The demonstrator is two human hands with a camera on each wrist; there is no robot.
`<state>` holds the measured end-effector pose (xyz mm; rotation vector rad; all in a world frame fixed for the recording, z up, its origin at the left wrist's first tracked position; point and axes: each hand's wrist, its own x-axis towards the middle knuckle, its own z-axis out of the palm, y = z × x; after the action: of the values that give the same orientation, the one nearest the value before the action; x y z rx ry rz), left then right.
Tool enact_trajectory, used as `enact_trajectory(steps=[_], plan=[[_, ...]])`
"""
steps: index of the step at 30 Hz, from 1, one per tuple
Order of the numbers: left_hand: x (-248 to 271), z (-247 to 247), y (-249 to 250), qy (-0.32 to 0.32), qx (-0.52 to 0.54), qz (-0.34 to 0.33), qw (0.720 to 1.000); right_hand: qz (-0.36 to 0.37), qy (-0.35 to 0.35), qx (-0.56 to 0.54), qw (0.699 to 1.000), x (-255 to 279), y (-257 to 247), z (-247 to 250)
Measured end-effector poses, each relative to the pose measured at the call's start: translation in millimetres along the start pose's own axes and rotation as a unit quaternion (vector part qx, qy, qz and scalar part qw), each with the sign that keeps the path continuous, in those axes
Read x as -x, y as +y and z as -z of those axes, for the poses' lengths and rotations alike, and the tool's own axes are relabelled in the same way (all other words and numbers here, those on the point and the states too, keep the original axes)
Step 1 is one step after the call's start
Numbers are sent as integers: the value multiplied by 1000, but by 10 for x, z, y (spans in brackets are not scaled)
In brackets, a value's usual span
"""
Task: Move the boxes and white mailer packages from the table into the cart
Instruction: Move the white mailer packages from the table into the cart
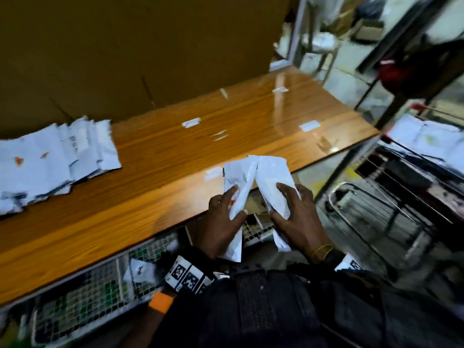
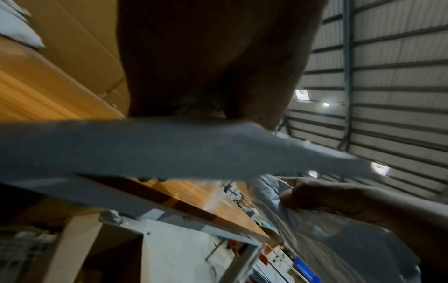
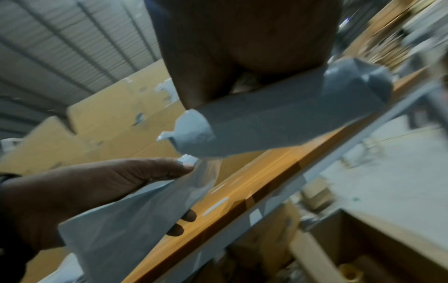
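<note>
My left hand (image 1: 224,214) grips a white mailer package (image 1: 238,179) at the table's front edge, thumb on top and fingers beneath. Right beside it my right hand (image 1: 295,212) grips a second white mailer (image 1: 272,177). Both mailers are lifted off the wooden table (image 1: 226,136) and their far ends nearly touch. In the left wrist view the left mailer (image 2: 145,149) crosses below the palm; the right wrist view shows the right mailer (image 3: 278,118) the same way, with the left hand (image 3: 97,183) and its mailer (image 3: 135,220) below. A pile of white mailers (image 1: 50,162) lies at the table's left. The wire cart (image 1: 391,197) stands to the right.
A tall brown cardboard wall (image 1: 125,51) stands behind the table. Small white label scraps (image 1: 190,122) dot the tabletop. White packages (image 1: 426,139) lie in the cart's upper part. A mesh bin (image 1: 88,297) sits under the table. Metal racking (image 1: 401,61) rises at the far right.
</note>
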<state>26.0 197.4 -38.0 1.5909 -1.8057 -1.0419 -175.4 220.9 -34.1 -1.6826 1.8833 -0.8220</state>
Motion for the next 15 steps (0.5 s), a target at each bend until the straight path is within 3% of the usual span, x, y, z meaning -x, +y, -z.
enact_trajectory(steps=[7, 15], plan=[[-428, -696, 494, -102, -25, -72, 992, -123, 92, -13, 988, 212, 691, 523], [-1143, -1613, 1016, -234, -13, -158, 959, -213, 187, -13, 959, 117, 1357, 1096]])
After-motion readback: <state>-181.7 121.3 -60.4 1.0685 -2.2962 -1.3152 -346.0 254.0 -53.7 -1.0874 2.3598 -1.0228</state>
